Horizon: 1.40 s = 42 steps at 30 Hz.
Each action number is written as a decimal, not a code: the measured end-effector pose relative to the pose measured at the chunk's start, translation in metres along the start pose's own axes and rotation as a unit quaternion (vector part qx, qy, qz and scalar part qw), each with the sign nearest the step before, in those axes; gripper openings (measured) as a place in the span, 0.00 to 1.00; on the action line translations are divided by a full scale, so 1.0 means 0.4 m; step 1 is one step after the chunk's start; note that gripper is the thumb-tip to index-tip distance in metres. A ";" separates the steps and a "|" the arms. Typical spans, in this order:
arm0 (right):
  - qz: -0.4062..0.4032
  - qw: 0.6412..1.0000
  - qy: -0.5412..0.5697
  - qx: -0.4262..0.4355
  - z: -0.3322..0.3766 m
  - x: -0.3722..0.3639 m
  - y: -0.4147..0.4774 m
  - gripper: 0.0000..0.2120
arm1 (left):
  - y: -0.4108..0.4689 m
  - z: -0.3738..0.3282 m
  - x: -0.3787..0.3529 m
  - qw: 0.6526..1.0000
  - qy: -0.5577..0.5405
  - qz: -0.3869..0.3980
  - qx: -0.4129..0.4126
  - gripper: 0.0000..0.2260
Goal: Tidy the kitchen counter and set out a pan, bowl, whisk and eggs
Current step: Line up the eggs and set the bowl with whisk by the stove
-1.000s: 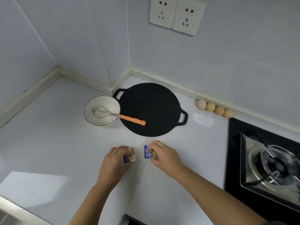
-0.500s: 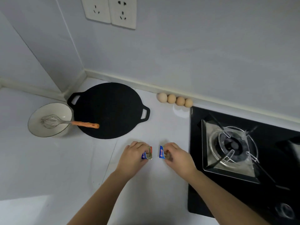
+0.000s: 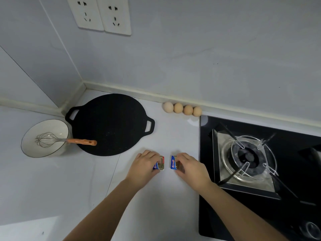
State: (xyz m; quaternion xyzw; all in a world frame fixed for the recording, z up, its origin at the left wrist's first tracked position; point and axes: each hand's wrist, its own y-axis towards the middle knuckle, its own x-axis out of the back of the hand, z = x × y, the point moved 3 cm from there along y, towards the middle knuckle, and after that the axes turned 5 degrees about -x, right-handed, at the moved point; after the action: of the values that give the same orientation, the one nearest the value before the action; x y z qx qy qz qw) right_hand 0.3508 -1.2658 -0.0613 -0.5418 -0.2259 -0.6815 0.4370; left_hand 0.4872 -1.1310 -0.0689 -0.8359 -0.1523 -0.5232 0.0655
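- pan [image 3: 111, 124] lies flat on the counter [image 3: 52, 188], up in the wall corner; same spot as a second ago
- bowl [image 3: 57, 126] touches the pan's left edge; whisk [image 3: 66, 140] has its wires in the bowl and its orange handle out over the pan
- eggs [image 3: 178, 108], four in a row, sit against the wall strip just right of the pan's far side; unmoved
- judgement: all four set-out items look placed, so only tidying is left
- change: both hands carry their packets from just in front of the pan's middle to in front of and right of the pan's right handle; over the last half second they barely shift
- left hand [image 3: 144, 165] has fingers curled over the top of a small blue-red packet [image 3: 160, 165], pinching it at counter level
- right hand [image 3: 190, 166] has fingers curled the same way round a second packet [image 3: 173, 164], just beside the first, with a small gap between them
- cannot tell if the packets rest on the counter or are lifted a little
- stove [image 3: 208, 214] is further right of the pan, its edge close to the right hand
- judgement: the packets are being parked or lined up between pan and stove, probably a late tidy step
- wall sockets [image 3: 104, 16] are high above the pan
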 end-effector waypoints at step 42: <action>-0.029 0.998 -0.016 -0.059 -0.165 0.125 0.331 0.11 | 0.430 0.049 0.016 0.999 0.036 -0.011 -0.013 0.12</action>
State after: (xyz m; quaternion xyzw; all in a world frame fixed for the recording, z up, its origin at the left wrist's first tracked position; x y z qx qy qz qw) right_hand 0.4248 -1.4033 -0.0571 -0.5708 -0.2073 -0.6973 0.3807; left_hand 0.5622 -1.2870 -0.0632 -0.8157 -0.1524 -0.5554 0.0539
